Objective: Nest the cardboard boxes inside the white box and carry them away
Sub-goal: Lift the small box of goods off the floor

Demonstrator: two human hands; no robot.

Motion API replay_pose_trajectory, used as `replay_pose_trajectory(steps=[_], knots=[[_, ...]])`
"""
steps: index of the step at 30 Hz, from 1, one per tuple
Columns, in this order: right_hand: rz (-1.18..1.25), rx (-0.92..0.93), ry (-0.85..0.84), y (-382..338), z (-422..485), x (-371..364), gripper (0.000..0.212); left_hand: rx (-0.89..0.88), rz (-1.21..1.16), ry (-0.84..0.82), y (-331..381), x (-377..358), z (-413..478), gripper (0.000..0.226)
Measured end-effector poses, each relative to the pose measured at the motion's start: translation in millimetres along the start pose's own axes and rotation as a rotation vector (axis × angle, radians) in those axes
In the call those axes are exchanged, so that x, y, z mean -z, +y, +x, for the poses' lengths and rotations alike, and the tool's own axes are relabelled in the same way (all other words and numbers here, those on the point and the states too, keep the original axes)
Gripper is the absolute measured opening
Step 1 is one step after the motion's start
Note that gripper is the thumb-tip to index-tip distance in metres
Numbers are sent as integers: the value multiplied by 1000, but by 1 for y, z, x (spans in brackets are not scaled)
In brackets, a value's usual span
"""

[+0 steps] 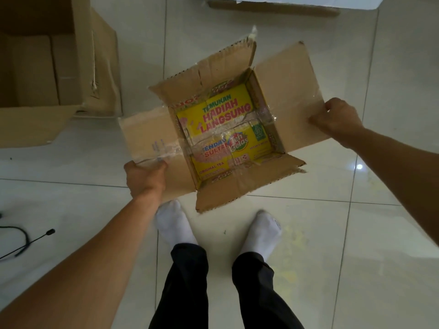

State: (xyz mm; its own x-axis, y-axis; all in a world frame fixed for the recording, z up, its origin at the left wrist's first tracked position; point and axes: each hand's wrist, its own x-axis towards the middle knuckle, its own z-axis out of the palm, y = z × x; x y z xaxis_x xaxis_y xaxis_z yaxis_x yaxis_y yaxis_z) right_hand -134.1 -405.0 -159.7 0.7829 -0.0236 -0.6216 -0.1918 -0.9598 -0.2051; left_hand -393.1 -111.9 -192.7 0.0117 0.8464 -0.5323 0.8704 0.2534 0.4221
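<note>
Cardboard box (228,124) open, hands (145,178) gripping flap edges

open brown cardboard box (228,129) at frame centre, four flaps splayed outward, yellow printed inside. larger brown box (59,67) open at upper left. white box (285,2) edge at top.
</note>
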Motion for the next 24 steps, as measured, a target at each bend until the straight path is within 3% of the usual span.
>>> replay_pose_trajectory(steps=[3, 11, 18, 24], knots=[[-26, -8, 35, 4, -16, 2, 32, -106, -36, 80, 12, 2, -7, 49], [70, -26, 53, 6, -72, -7, 21, -377, 18, 77, 55, 4, -21, 26], [149, -45, 59, 5, -120, -33, 13, -611, 134, -60, 79, -1, -26, 19], [198, -59, 73, 10, -124, -38, 8, -646, 175, -68, 76, 1, -27, 20]])
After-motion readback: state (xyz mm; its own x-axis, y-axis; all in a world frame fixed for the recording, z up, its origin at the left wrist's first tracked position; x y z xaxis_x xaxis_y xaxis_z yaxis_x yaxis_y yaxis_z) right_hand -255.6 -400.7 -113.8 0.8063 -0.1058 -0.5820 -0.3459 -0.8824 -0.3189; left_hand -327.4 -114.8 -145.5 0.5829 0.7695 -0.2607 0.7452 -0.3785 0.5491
